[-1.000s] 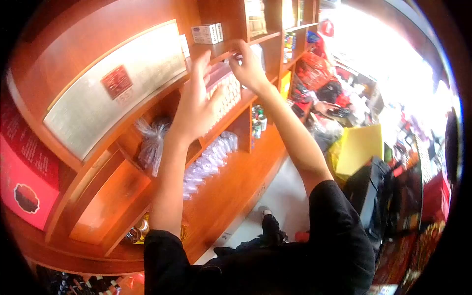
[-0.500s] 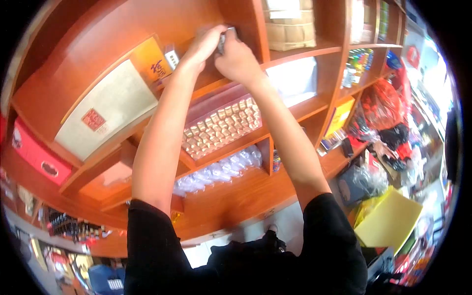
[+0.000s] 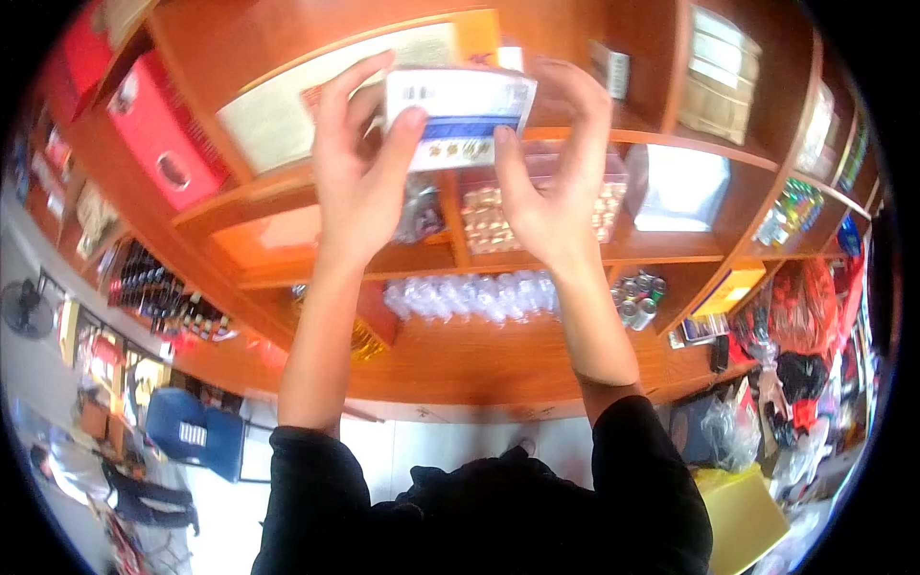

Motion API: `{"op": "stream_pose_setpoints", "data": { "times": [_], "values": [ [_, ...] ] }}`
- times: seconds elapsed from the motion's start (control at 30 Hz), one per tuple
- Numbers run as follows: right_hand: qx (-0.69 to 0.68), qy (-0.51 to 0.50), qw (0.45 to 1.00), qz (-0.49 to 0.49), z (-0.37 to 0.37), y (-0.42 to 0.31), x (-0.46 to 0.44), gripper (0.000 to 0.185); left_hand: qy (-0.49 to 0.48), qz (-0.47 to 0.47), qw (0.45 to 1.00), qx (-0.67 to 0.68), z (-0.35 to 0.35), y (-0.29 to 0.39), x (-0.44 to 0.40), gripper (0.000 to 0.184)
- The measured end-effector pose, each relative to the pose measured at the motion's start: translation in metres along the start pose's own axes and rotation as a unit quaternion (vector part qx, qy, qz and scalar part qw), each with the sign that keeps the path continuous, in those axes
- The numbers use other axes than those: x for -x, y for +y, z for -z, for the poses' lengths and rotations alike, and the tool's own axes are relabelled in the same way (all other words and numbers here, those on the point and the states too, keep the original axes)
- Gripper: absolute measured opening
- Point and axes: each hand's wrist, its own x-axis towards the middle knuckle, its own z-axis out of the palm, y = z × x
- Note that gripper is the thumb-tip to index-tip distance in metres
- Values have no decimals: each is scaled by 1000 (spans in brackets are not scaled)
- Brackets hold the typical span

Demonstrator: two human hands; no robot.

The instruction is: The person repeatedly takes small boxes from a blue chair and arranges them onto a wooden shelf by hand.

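Note:
A small white box [image 3: 465, 101] with a blue band and a row of small pictures is held up between my two hands, in front of the wooden shelves. My left hand [image 3: 359, 144] grips its left end, thumb on the near face. At the right end, my right hand [image 3: 561, 158] grips it with the thumb on the lower edge. Beyond the hands, a cream panel [image 3: 273, 125] and an orange box [image 3: 477, 34] stand on the shelf. Below is a tray of gold-wrapped pieces [image 3: 487, 220], partly hidden by my right hand.
Clear plastic-wrapped items [image 3: 470, 295] line the lower shelf, with cans [image 3: 637, 299] to their right. A red box [image 3: 163, 134] stands at left. Bags [image 3: 803, 307] and a yellow box [image 3: 743, 513] are at right. A blue chair [image 3: 196, 431] and a person [image 3: 144, 494] appear lower left.
My hands have come back from the upper shelf with the white box now between them. The view has swung, bringing the chair and the person into sight at lower left.

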Motion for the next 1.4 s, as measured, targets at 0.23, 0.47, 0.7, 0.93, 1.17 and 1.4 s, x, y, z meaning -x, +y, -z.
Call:
{"op": "stream_pose_setpoints", "data": {
  "times": [0.23, 0.47, 0.7, 0.93, 1.17, 1.4],
  "values": [
    [-536, -184, 792, -228, -117, -162, 82, 48, 176, 11, 980, -89, 171, 99, 138, 43],
    [-561, -502, 506, -422, -166, -334, 336, 44, 373, 319, 870, -48, 300, 170, 461, 50],
    [-446, -785, 265, -340, -146, -417, 498, 41, 700, 345, 607, 151, 234, 196, 665, 32],
    [-437, -803, 263, -309, -196, -475, 514, 44, 790, 251, 560, 11, 276, 200, 667, 23],
    [-499, -724, 199, -433, -273, -517, 515, 35, 732, 366, 564, -112, 376, 220, 640, 22],
    [-479, -735, 161, -451, -394, -535, 534, 43, 711, 432, 540, -130, 479, 199, 627, 44]
  ]
}}
